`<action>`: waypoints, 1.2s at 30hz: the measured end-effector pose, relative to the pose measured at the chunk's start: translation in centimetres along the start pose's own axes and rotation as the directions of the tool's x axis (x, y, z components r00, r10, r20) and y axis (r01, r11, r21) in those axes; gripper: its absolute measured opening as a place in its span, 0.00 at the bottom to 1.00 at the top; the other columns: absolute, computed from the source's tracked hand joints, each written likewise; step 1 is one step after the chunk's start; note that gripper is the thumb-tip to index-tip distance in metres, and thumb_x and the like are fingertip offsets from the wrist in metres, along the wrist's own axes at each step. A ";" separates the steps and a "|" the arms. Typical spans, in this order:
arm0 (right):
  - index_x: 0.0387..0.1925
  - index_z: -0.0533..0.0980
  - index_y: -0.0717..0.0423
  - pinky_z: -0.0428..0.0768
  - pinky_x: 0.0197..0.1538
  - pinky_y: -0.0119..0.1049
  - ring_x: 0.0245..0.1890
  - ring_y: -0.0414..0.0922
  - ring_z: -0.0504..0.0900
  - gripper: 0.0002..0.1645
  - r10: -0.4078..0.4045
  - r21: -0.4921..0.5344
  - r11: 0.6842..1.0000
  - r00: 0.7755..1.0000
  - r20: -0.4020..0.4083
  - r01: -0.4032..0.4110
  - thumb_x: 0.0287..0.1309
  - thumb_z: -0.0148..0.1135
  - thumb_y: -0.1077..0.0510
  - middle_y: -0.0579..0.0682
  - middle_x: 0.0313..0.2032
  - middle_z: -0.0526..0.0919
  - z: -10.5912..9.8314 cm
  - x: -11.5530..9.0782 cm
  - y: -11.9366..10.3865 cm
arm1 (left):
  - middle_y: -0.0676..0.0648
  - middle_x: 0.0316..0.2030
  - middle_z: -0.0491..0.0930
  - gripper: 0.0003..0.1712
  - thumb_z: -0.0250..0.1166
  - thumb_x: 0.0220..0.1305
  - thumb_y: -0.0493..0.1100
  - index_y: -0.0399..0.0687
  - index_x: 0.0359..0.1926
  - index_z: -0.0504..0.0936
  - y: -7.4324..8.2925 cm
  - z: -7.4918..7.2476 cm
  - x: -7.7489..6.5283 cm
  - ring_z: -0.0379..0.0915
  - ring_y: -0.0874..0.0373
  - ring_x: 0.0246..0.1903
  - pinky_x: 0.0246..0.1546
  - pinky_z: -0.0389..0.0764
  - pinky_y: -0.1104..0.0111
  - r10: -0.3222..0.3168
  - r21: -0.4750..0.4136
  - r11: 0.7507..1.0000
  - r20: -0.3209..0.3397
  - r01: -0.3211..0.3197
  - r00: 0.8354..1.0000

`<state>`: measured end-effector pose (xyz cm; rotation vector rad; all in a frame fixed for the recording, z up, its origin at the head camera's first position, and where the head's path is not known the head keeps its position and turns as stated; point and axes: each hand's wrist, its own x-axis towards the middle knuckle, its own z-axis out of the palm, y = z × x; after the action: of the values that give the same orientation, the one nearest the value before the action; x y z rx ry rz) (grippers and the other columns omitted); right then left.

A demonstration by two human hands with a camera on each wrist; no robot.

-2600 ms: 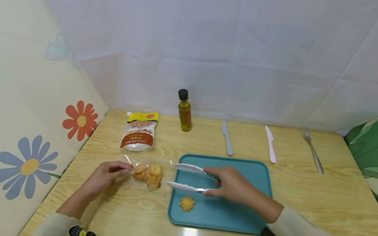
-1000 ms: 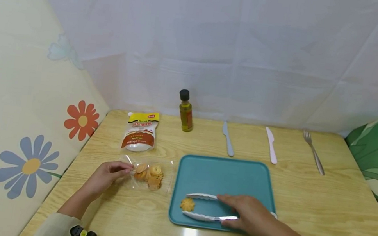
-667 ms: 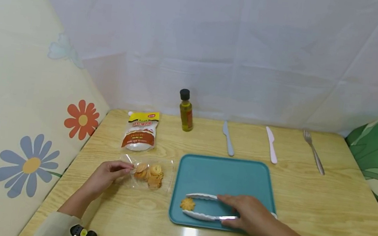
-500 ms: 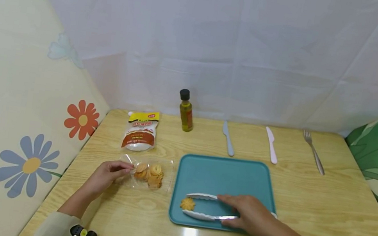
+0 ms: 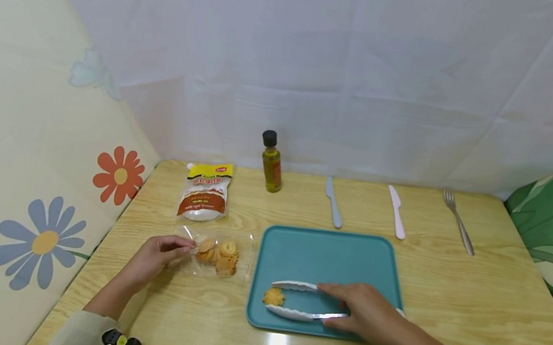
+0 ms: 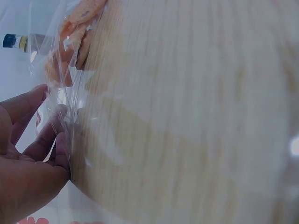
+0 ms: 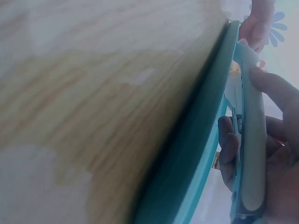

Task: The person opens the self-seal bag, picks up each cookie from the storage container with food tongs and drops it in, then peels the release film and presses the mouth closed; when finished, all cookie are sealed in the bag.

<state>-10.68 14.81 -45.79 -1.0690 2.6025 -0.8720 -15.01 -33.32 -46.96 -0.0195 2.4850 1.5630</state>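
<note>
On the wooden table (image 5: pixel 449 286) a teal tray (image 5: pixel 334 254) lies at the centre. At about nine o'clock from it sits a clear plastic bag of cookies (image 5: pixel 217 253). The right hand (image 5: pixel 360 312) is curled around white serving tongs (image 5: pixel 299 301), whose long axis runs from three o'clock to nine o'clock over the tray's near edge. Their two arms are spread, one on each side of a single flower-shaped cookie (image 5: pixel 274 296), which lies on the tray at nine o'clock from that hand, right at the tips. The left hand (image 5: pixel 154 258) pinches the bag's near-left corner and is farther from the loose cookie than the right hand.
</note>
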 end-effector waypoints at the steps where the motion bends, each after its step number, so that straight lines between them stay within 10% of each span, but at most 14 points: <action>1: 0.66 0.78 0.55 0.70 0.30 0.28 0.25 0.29 0.67 0.36 -0.001 -0.001 1.000 1.000 -0.002 0.001 0.60 0.75 0.46 0.32 0.25 0.74 0.0 0.0 0.0 | 0.40 0.55 0.83 0.14 0.59 0.77 0.37 0.32 0.53 0.85 0.0 0.0 0.0 0.76 0.70 0.49 0.49 0.79 0.76 0.001 -0.001 1.000 0.000 -0.001 1.000; 36: 0.70 0.74 0.51 0.71 0.27 0.30 0.24 0.34 0.73 0.37 0.008 -0.015 1.000 1.000 -0.004 -0.008 0.64 0.72 0.46 0.41 0.30 0.84 -1.6 11.1 -1.7 | 0.40 0.56 0.83 0.15 0.60 0.77 0.38 0.32 0.53 0.85 -0.1 -0.1 0.0 0.76 0.71 0.50 0.49 0.79 0.76 -0.001 -0.005 1.000 0.001 0.001 1.000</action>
<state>-18.26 6.89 -43.09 -1.0606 2.6192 -0.8542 -15.01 -33.44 -47.02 -0.0210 2.4800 1.5678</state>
